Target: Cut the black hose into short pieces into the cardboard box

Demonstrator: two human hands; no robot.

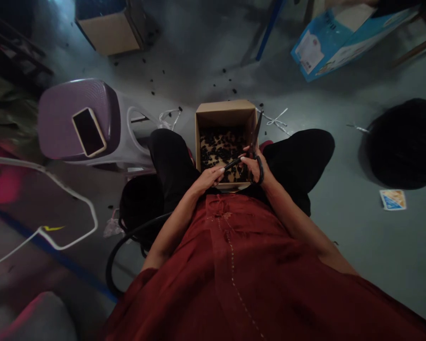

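Between the left hand (210, 179), gripping, and right hand (261, 165), holding scissors (257, 130), black tubing (232, 164) seems being positioned, snipping likely needing the scissors turned.

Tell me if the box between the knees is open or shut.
Open: the box has no cover on, and black pieces show inside.

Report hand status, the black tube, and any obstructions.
Left hand gripping black tube. Right hand holding scissors. Tube above cardboard box containing black pieces. No obstruction visible at hands.
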